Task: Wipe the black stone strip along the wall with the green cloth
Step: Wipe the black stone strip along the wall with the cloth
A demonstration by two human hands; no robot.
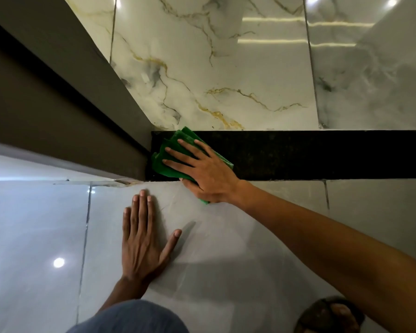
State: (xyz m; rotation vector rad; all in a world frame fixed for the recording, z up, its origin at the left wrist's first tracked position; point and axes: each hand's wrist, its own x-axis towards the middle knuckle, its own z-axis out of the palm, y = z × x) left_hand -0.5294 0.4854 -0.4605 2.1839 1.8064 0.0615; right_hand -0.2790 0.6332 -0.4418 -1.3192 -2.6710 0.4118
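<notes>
A black stone strip [310, 155] runs from the middle of the view to the right edge, at the foot of a marbled wall. A folded green cloth [172, 150] lies on the strip's left end, by the door frame. My right hand [202, 171] presses flat on the cloth, fingers spread and pointing left, thumb at the strip's lower edge. A small bit of cloth shows under the heel of that hand. My left hand [143, 239] rests flat on the grey floor tile below the strip, fingers together, thumb out, holding nothing.
A grey-brown door frame [87, 97] slants down from the upper left and meets the strip's left end. The white marble wall [226, 68] with gold veins rises behind. Glossy grey floor tiles [226, 248] lie below. My sandalled foot [332, 316] and knee [130, 318] show at the bottom.
</notes>
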